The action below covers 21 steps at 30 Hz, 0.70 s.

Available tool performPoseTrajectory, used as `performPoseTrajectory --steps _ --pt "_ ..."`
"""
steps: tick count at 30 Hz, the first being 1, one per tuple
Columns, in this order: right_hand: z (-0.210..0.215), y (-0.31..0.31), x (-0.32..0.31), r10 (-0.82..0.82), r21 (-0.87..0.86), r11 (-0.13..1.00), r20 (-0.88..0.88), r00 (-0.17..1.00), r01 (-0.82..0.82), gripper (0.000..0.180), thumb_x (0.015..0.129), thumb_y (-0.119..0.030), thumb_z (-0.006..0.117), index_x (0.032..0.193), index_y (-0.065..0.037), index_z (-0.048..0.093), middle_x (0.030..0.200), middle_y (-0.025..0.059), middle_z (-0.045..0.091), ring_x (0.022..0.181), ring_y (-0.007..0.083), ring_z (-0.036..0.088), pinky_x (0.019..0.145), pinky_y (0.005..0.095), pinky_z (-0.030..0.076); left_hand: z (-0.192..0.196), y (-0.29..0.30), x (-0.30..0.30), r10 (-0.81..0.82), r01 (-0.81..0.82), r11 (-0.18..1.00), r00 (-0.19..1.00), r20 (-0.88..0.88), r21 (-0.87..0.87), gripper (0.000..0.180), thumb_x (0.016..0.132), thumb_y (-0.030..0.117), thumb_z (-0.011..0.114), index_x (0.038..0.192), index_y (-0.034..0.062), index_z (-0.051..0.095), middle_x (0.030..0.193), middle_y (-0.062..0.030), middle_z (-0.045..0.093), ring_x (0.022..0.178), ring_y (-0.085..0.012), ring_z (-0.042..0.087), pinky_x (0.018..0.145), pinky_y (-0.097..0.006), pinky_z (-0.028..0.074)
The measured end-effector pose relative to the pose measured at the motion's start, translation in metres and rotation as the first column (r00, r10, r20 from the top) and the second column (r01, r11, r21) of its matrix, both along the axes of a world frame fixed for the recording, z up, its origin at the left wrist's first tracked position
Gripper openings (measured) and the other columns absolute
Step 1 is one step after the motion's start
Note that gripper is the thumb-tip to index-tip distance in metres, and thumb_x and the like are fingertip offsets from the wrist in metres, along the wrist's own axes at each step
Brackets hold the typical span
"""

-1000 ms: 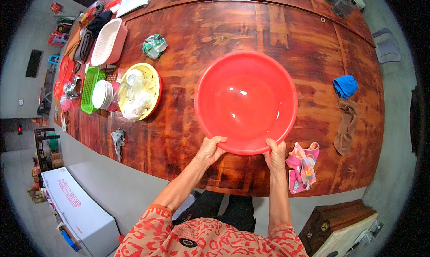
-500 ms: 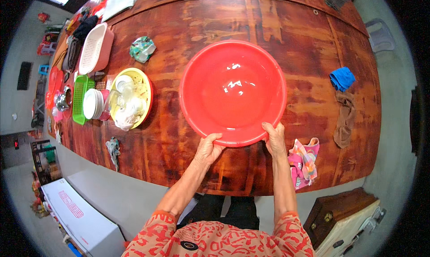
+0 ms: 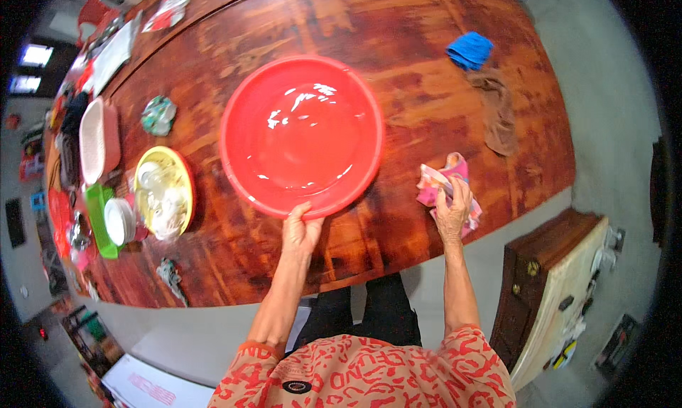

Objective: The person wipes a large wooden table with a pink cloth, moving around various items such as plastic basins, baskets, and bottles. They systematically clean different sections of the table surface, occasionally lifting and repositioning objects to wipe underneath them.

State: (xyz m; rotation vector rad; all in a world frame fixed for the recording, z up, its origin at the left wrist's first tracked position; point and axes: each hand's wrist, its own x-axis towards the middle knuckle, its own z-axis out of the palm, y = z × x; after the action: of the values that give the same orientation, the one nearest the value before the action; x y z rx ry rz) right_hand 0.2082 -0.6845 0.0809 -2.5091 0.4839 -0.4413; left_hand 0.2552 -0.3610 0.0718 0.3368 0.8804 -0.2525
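Note:
A large round red basin stands on the wooden table, with broken glints inside that look like water. My left hand grips its near rim, thumb on top and fingers underneath. To the right of the basin lies a crumpled pink, orange and white patterned cloth. My right hand is over this cloth, its thumb and fingers closed on the fabric. Part of the cloth is hidden beneath the hand.
Farther right are a folded blue cloth and a brown cloth. On the left stand a yellow bowl of dishes, stacked white plates, a green basket and a pink basket. A wooden cabinet is beside the table.
My right hand has left the basin rim and moved right onto the patterned cloth. The left hand keeps its grip. The view has turned, and the glints in the basin have spread.

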Motion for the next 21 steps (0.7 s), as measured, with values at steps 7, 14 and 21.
performPoseTrajectory --steps 7,14,21 --pt "-0.013 -0.049 -0.042 0.196 -0.198 0.952 -0.191 0.962 -0.233 0.06 0.066 -0.034 0.081 0.122 -0.023 0.065 0.136 0.0097 0.05 0.119 0.0341 0.045 0.1 0.0485 0.037 -0.001 -0.008 -0.012 0.03 -0.031 0.999 0.999 0.034 0.029 0.061 0.08 -0.012 0.056 0.137 0.001 0.04 0.137 -0.0184 0.049 0.127 -0.038 0.05 0.107 -0.056 0.045" --pt "-0.052 -0.018 -0.049 0.563 -0.251 0.756 -0.22 0.796 -0.604 0.046 0.073 -0.033 0.074 0.118 -0.027 0.068 0.13 0.0029 0.053 0.115 0.027 0.045 0.093 0.0456 0.037 0.03 -0.043 -0.034 -0.002 -0.012 0.993 0.993 0.114 0.119 0.058 0.094 0.025 0.061 0.142 0.0053 0.034 0.14 -0.0171 0.048 0.127 -0.0345 0.05 0.101 -0.056 0.049" --pt "-0.044 -0.022 0.026 0.703 -0.233 0.68 -0.063 0.708 -0.696 0.038 0.076 -0.031 0.071 0.113 -0.027 0.07 0.131 -0.0026 0.055 0.124 0.0232 0.043 0.093 0.0457 0.031 -0.002 -0.108 -0.095 -0.722 0.187 -0.32 0.586 -0.367 0.929 0.059 0.079 0.013 0.071 0.132 0.0015 0.048 0.134 -0.0208 0.046 0.126 -0.0393 0.042 0.11 -0.046 0.033"
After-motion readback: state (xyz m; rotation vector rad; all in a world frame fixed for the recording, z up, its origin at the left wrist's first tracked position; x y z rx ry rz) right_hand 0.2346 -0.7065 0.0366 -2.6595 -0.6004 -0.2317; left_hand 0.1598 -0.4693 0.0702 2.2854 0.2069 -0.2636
